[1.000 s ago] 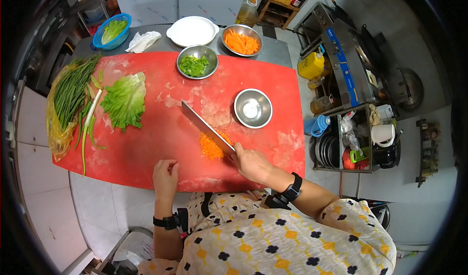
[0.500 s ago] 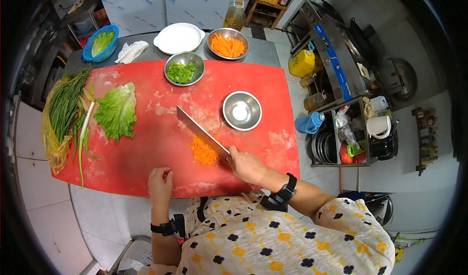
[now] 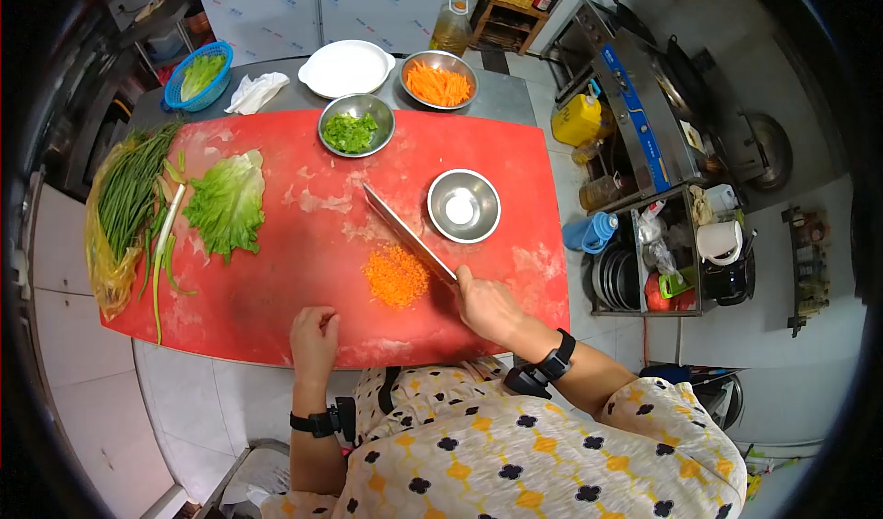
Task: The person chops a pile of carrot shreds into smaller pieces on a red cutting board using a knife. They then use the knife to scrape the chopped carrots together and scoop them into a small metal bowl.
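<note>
While right hand (image 3: 486, 305) grips cleaver (image 3: 407, 234) beside minced carrot pile (image 3: 395, 275) on red board (image 3: 276, 280), left hand (image 3: 314, 332) rests loosely curled, empty, at board edge. No legible writing.

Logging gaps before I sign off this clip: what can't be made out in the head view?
- Knife handle: wrapped inside the right hand.
- Left hand fingertips: curled under on the red board, hidden.
- White content in the small steel bowl: too small to identify.
- Items in the side rack: small and distorted by the lens edge.
</note>
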Demonstrator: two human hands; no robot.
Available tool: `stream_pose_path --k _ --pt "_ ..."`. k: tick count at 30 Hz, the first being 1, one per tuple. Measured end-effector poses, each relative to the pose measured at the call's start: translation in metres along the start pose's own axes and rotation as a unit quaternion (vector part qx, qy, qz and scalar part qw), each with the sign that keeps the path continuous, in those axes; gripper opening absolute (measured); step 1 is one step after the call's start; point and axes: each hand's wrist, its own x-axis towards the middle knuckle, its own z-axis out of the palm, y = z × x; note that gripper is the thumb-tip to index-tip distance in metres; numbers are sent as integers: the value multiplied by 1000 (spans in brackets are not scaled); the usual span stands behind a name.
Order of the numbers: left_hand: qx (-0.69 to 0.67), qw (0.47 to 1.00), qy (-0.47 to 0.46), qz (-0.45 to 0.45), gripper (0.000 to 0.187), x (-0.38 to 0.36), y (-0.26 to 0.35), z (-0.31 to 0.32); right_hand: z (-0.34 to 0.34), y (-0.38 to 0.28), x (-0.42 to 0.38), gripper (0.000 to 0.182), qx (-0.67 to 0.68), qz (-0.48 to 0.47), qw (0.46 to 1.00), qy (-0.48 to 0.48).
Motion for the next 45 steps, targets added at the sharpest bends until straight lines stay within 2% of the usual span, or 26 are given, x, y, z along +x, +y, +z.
stream_pose_path --k 3,6,8,16,18,21,27,30,32,37,39,41,43,45 --pt "7 1000 -10 -3 10 -2 -1 2 6 -6 -5 16 -17 2 1000 -7" --pt "5 1000 -2 4 11 -1 -1 3 16 -11 -2 21 13 -41 999 0" --pt "19 999 15 45 11 -1 -1 1 10 -18 -4 21 22 -45 999 0" --pt "33 999 12 21 11 -3 -2 -4 5 -24 3 23 33 -65 997 -11" --pt "28 999 19 23 11 -2 -1 -4 0 -29 0 16 18 -40 997 -68" --pt "33 999 7 17 10 -1 -3 -5 9 -25 4 17 26 -55 997 -50" --pt "-9 999 47 17 6 -1 0 -3 11 -20 0 18 28 -61 997 -49" --pt "42 997 55 16 7 1 1 -7 6 -22 -2 19 40 -68 996 -43" --pt "-18 998 59 13 8 2 5 -7 0 -31 -8 19 41 -57 996 -53" --pt "-15 999 29 -4 8 3 8 -4 15 -22 -3 19 38 -70 995 -52" --pt "-13 1000 21 -15 9 1 6 -5 10 -24 -8 25 60 -73 995 -29" --pt "6 998 47 34 14 1 5 -3 16 -21 -6 24 45 -64 996 -40" --pt "16 998 42 35 15 2 3 -1 18 -15 -4 23 29 -54 997 -49" --pt "31 998 38 34 18 2 5 -4 17 -10 0 21 100 -85 991 -3"
